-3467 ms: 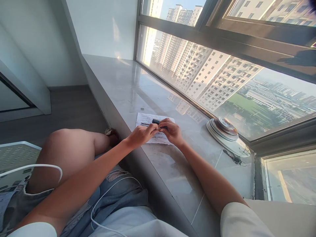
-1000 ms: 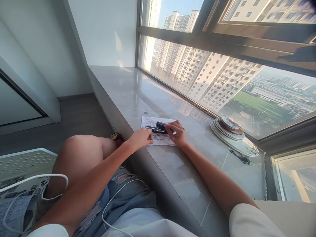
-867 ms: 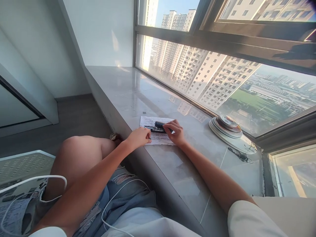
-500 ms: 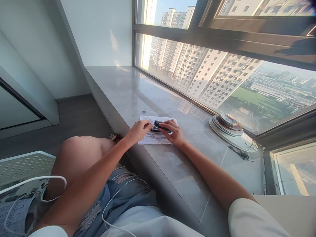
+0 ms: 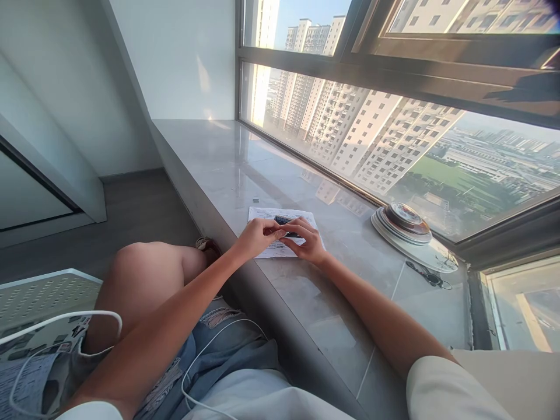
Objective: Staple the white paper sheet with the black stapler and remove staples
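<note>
A black stapler (image 5: 285, 220) lies over the printed paper sheet (image 5: 266, 213), mostly covered by my fingers. My right hand (image 5: 308, 242) is closed around it from the right. From the other side, my left hand (image 5: 259, 238) has its fingers pinched together over the stapler, and its fingertips meet those of the right hand. What the left fingertips hold, if anything, is hidden. A small grey piece (image 5: 256, 200) sits on the stone ledge (image 5: 219, 175) just beyond the paper.
Stacked plates or discs (image 5: 402, 224) stand by the window at the right, beside dark glasses or a similar looped item (image 5: 429, 275). A white cable (image 5: 199, 350) crosses my lap. A perforated pale rack (image 5: 48, 294) is at the lower left.
My left hand has moved right, its fingertips now over the stapler and against the right hand. The stapler's visible metal channel is now covered by fingers.
</note>
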`<state>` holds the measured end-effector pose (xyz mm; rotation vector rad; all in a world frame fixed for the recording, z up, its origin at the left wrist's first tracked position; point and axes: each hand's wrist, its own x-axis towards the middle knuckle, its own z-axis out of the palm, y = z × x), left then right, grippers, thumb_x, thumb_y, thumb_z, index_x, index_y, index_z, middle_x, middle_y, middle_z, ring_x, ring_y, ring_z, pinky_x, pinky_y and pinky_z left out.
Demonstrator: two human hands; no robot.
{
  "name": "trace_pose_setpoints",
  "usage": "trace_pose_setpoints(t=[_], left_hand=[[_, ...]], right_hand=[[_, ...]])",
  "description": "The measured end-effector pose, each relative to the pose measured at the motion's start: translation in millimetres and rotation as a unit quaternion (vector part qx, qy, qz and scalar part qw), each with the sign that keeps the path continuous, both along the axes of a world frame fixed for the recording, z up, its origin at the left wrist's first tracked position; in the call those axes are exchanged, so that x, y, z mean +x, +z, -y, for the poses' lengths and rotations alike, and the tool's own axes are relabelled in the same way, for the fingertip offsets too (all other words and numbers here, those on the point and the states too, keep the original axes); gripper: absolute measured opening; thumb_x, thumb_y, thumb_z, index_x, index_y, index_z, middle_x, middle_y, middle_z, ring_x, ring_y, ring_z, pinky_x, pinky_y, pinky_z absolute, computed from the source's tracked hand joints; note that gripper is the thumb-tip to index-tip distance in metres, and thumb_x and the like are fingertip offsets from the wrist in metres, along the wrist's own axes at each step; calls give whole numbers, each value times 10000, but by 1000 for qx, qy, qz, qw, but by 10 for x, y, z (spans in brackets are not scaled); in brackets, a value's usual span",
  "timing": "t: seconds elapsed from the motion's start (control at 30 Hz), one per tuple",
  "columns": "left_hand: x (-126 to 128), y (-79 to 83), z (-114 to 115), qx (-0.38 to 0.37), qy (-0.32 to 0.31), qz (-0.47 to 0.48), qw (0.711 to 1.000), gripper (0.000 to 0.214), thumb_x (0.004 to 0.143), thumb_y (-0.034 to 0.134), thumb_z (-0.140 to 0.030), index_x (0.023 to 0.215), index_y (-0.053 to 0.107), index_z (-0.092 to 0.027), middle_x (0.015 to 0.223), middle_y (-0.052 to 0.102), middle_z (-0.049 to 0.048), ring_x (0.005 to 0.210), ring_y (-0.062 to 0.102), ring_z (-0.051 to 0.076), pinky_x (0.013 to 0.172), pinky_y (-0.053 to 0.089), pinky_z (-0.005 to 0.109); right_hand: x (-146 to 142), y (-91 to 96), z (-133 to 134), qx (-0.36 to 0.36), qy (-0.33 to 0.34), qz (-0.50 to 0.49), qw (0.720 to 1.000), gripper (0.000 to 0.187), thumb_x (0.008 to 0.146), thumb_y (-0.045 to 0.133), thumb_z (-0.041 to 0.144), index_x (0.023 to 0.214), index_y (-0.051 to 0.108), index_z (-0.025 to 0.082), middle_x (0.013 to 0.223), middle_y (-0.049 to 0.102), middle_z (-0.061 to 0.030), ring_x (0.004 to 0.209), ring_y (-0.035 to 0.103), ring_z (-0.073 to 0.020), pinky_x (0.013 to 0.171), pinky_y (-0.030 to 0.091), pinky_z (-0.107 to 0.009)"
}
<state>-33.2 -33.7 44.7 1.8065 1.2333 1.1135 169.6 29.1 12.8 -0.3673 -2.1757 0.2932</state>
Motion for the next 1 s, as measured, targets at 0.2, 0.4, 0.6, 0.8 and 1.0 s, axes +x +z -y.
trace_pose_setpoints(t=[0.2,0.4,0.6,0.8,1.0], left_hand=[[20,15,-21,31,3,10,999,367,935,609,-510,894,782,-189,838,753,29,784,630,176,707,492,286],[70,-9,-26,28,7,41,999,416,965,558,-527,964,775,-172,823,747,42,729,651,170,654,511,270],[-207,-64,-292,135,147,-81,977,328,995,538,-445,1014,750,-196,913,762,51,832,683,182,747,512,268],[-565,-365,-1022,110,203,-220,948,244,973,517,-209,1020,753,-170,1056,736,113,983,671,235,900,515,333],[-656,-586,-1388,83,173,-317,929,334,960,511,-171,1206,737,-182,1315,678,117,1228,581,298,1069,462,427]], right_hand=[[-5,12,3,9,-31,-30,999,174,940,700,352,1092,701,266,976,733,-81,866,664,-229,793,567,-434],[-30,86,44,-3,-29,-53,998,145,946,692,286,1088,707,261,977,720,-64,879,661,-208,807,561,-392],[110,205,-182,-86,-158,-113,977,106,936,670,306,1000,716,236,929,713,-38,787,612,-173,754,526,-342],[411,10,-636,-179,-321,-153,917,130,862,656,334,855,686,208,840,718,-18,722,620,-169,696,504,-309],[648,-231,-853,-92,-420,59,901,186,848,556,170,825,735,217,840,734,-57,864,606,-229,710,436,-318]])
